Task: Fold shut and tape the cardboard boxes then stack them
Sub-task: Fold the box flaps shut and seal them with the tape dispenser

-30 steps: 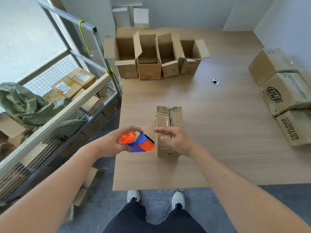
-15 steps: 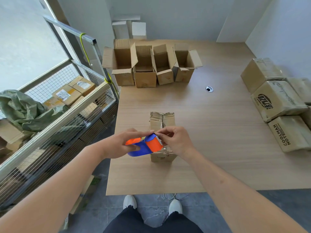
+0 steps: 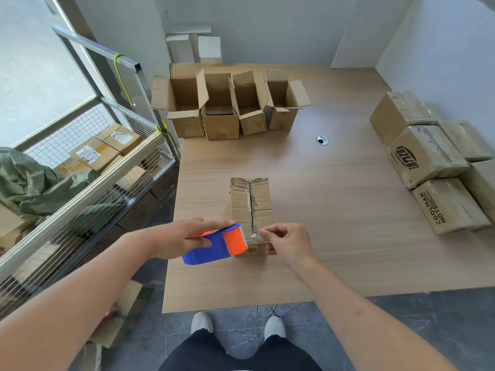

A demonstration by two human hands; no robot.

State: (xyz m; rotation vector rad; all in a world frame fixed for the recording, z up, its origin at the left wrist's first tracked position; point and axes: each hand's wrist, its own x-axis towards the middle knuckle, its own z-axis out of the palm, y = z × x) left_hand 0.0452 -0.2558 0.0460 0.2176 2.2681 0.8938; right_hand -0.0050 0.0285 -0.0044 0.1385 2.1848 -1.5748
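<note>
While left hand grips tape dispenser, right hand pinches tape end — closed box near table front edge

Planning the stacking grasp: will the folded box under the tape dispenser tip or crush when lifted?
The folded box probably crushes easily: its cardboard looks creased and worn. It looks narrow and tall, so a sideways push may tip it. Likely light; contents unseen.

Matt corrugated cardboard box, glossy plastic tape dispenser, wood-grain table
</note>
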